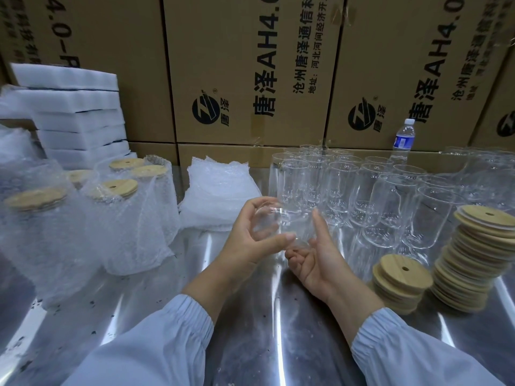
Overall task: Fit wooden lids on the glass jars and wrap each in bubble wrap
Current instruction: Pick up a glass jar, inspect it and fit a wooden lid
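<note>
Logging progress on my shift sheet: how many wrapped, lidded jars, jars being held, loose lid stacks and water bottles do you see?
Wrapped jars with lids: 5
Held jar: 1
Stacks of loose lids: 2
Water bottle: 1
Total: 9

Wall of stacked cardboard boxes (237, 65) at the back, printed with black logos and Chinese text. Standing against the boxes, right of centre: a water bottle (404, 139), white cap, blue label. At the boxes' left end: stacked white foam slabs (80, 118). In front of the boxes: a shiny steel worktop (264, 330) with dark flecks.
</note>
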